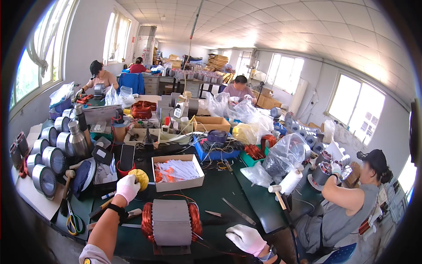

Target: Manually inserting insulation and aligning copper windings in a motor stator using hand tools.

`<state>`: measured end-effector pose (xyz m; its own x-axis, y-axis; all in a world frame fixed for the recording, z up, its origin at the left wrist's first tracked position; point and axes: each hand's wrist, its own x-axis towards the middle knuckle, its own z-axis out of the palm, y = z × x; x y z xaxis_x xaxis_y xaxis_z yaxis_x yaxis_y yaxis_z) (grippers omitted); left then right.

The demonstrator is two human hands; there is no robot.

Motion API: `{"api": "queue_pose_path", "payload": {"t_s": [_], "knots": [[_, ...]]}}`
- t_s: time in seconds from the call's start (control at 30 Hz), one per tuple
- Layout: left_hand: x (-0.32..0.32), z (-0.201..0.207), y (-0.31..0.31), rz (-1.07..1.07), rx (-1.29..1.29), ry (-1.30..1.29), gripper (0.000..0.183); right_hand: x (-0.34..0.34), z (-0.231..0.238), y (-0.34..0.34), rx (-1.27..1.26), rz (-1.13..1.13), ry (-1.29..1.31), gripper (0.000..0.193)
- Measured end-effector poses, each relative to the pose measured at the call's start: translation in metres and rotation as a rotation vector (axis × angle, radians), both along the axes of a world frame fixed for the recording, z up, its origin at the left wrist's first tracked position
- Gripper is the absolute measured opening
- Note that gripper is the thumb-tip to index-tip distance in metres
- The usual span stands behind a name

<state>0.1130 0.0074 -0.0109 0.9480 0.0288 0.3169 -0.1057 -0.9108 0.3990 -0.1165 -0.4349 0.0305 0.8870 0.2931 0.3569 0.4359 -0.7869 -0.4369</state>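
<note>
In my white-gloved left hand point(127, 188) is the edge of a yellow roll point(140, 179), the fingers closed against it; the fingertips are partly hidden. Nearest to me lies a motor stator point(172, 222) on its side, a grey laminated core with copper wire bulging at both ends. To its right, my gloved right hand point(246, 239) rests palm down near the table's front edge, its fingers stretched out with no object seen in them. A thin red wire runs from the stator toward that hand. Tweezers point(238, 211) and a small pointed blade point(213, 214) lie between them.
A white box point(178, 173) of paper strips stands behind the stator. Left are scissors point(74, 220), a hammer point(69, 185), a phone point(127, 156) and stacked stator cores point(53, 159). Right are a white mallet point(278, 196), a thread cone point(291, 181) and a co-worker point(351, 207) handling a stator.
</note>
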Motion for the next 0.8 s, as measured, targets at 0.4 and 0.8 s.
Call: {"api": "queue_pose_path", "payload": {"t_s": [0.4, 0.8], "knots": [[-0.002, -0.006, 0.000, -0.021, 0.040, -0.075, 0.023, 0.003, -0.002, 0.000, -0.045, 0.046, -0.027, 0.013], [-0.008, 0.009, -0.011, -0.054, 0.040, 0.026, 0.030, 0.004, 0.002, 0.016, 0.069, 0.015, 0.058, 0.017]]}}
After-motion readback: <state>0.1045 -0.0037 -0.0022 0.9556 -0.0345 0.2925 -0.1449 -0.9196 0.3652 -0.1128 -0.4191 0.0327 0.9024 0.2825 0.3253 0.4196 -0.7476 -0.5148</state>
